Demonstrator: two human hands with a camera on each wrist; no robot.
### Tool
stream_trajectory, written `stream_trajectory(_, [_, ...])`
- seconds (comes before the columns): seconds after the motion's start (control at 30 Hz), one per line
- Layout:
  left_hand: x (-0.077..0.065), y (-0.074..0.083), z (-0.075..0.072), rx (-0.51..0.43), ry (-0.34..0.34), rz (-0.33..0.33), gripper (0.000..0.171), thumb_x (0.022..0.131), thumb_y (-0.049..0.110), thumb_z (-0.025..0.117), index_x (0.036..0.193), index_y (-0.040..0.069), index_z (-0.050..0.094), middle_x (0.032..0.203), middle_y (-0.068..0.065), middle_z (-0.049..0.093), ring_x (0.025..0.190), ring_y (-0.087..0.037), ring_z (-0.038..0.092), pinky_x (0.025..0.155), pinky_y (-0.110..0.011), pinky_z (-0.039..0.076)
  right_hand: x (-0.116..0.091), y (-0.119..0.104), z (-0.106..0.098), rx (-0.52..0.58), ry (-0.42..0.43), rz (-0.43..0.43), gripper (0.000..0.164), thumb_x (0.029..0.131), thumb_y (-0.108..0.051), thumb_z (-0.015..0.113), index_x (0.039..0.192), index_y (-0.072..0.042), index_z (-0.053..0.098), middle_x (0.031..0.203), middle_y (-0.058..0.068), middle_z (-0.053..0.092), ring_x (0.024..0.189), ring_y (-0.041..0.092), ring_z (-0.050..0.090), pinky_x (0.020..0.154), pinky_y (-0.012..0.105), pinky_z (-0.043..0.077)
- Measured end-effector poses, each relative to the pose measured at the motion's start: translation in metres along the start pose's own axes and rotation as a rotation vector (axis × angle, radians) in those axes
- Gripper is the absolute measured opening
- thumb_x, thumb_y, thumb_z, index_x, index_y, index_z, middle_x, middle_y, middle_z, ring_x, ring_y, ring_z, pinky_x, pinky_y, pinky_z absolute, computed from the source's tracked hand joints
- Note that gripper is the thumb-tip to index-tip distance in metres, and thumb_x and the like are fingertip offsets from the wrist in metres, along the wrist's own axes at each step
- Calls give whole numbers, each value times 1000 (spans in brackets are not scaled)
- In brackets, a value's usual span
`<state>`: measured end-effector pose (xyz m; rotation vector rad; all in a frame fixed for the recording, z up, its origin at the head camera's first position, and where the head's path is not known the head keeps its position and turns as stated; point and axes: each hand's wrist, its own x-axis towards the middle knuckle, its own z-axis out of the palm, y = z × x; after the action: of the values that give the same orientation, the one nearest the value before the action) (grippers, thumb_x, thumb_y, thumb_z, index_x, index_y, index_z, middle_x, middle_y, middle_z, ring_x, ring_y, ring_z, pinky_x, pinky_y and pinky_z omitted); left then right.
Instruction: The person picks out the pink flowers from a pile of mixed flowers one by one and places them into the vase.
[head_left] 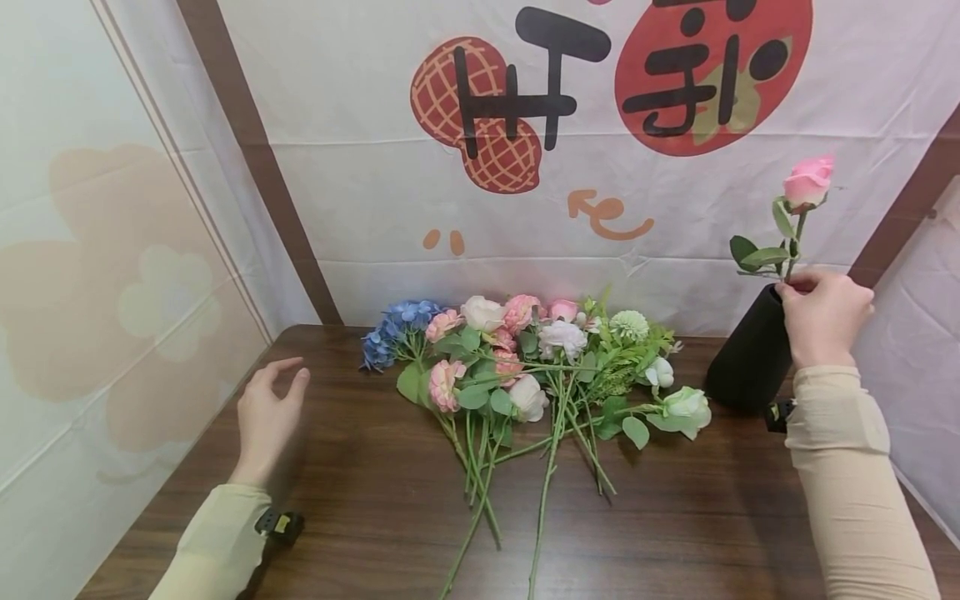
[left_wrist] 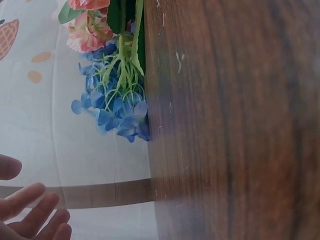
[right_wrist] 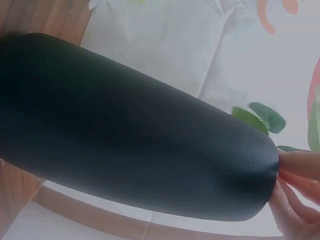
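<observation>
My right hand is at the mouth of a tall black vase, pinching the stem of a pink rose just above the rim. The rose stands upright with green leaves; its lower stem is hidden inside the vase. In the right wrist view the vase fills the middle, with fingers at its rim. Over the table's left side hovers my left hand, thumb and fingers apart and holding nothing. Blue hydrangea is the flower nearest to it.
A pile of artificial flowers lies mid-table: pink blooms, white roses, a pale green rose and a green pompom bloom. Several bare stems point toward the front edge. Printed white cloth hangs behind.
</observation>
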<state>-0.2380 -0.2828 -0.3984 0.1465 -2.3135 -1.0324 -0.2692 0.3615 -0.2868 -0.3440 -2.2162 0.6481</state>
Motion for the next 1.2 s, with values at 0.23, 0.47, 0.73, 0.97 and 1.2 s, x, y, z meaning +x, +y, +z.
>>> stream_trajectory(0.23, [-1, -1, -2, 2, -4, -10, 32, 95, 23, 53, 119, 4, 62, 122, -22, 59, 116, -42, 50, 95, -53, 35, 2, -3, -1, -29, -94, 30, 31, 86, -12, 60, 113, 1, 66, 106, 26, 65, 108, 51, 46, 93, 62, 26])
stream_trajectory(0.47, [0, 0, -3, 3, -7, -20, 33, 96, 24, 52, 120, 5, 62, 121, -22, 59, 115, -42, 51, 95, -53, 35, 1, -8, 0, -65, -108, 30, 33, 87, -20, 62, 115, -2, 66, 105, 25, 66, 104, 52, 49, 87, 59, 32])
stream_trajectory(0.73, [0, 0, -4, 1, -6, -29, 33, 96, 25, 52, 121, 5, 61, 120, -22, 59, 114, -41, 51, 95, -53, 35, 4, -16, 0, -71, -20, 27, 36, 88, -30, 58, 117, -11, 68, 104, 17, 69, 100, 49, 55, 80, 55, 35])
stream_trajectory(0.97, [0, 2, -5, 0, 1, -30, 33, 96, 24, 51, 121, 4, 61, 120, -23, 59, 114, -41, 51, 95, -53, 35, 6, -21, 2, -58, 115, 28, 27, 88, -25, 58, 103, -10, 74, 96, 21, 70, 95, 50, 55, 79, 57, 36])
stream_trajectory(1.2, [0, 1, -5, 10, -9, -33, 34, 96, 24, 52, 121, 4, 61, 124, -24, 58, 120, -43, 47, 98, -54, 33, 7, -19, 1, -82, 105, 49, 31, 87, -22, 53, 110, -11, 71, 99, 16, 71, 95, 45, 59, 78, 54, 34])
